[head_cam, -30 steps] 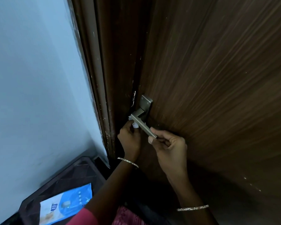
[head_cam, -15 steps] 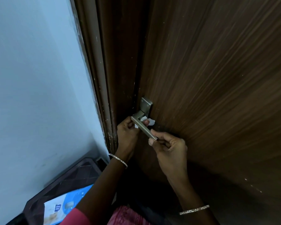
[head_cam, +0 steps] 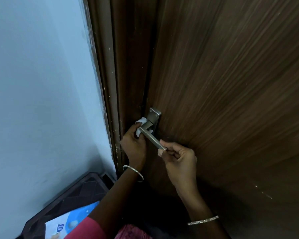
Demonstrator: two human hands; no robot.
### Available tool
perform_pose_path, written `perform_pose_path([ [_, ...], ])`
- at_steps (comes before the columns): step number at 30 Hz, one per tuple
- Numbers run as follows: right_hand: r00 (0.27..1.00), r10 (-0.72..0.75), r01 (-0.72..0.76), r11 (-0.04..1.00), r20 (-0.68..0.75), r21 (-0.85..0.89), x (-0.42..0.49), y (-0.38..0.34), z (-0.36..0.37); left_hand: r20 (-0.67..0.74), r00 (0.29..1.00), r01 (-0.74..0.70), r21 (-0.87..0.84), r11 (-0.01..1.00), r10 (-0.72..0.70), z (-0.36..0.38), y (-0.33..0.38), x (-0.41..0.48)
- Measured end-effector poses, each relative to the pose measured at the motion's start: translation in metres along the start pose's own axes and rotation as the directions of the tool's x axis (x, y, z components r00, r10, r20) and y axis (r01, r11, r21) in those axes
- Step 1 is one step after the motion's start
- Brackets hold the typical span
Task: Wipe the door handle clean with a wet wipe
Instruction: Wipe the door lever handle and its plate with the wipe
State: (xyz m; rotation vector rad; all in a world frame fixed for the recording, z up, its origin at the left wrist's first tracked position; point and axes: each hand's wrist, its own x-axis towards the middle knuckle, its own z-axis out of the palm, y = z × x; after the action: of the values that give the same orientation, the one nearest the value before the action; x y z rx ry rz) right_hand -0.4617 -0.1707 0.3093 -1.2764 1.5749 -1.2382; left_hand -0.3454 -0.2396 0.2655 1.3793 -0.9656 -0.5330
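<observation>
Head view: the handle [head_cam: 152, 135] sits at the door's [head_cam: 231, 83] left edge, its lever slanting toward 4 o'clock. The left hand [head_cam: 134, 145] curls round a bunched wipe [head_cam: 141, 120], pressing it against the lever's root at its 9 o'clock side. The right hand [head_cam: 178, 159] pinches the lever's free end between thumb and fingers. A blue pack [head_cam: 71, 223] lies at 7 o'clock.
</observation>
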Motion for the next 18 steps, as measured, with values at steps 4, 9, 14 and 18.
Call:
perform_pose_path([
  [4, 1.000, -0.018, 0.018, 1.000, -0.012, -0.019, -0.001, -0.001, 0.001, 0.035, 0.999, -0.002, -0.025, 1.000, 0.003, -0.003, 0.000, -0.001],
  [9, 1.000, -0.014, 0.014, 0.999, -0.021, -0.031, -0.001, -0.001, 0.001, 0.070, 0.996, -0.057, 0.155, 0.986, 0.046, -0.006, -0.003, 0.004],
  [14, 0.999, -0.024, 0.023, 0.999, -0.026, -0.035, -0.001, 0.000, 0.002, 0.113, 0.993, -0.070, 0.317, 0.946, 0.035, -0.005, -0.003, 0.005],
  [18, 0.999, -0.026, 0.025, 0.999, -0.026, -0.042, -0.001, -0.001, 0.003, 0.191, 0.978, 0.026, 0.274, 0.961, -0.081, -0.004, -0.007, -0.006],
])
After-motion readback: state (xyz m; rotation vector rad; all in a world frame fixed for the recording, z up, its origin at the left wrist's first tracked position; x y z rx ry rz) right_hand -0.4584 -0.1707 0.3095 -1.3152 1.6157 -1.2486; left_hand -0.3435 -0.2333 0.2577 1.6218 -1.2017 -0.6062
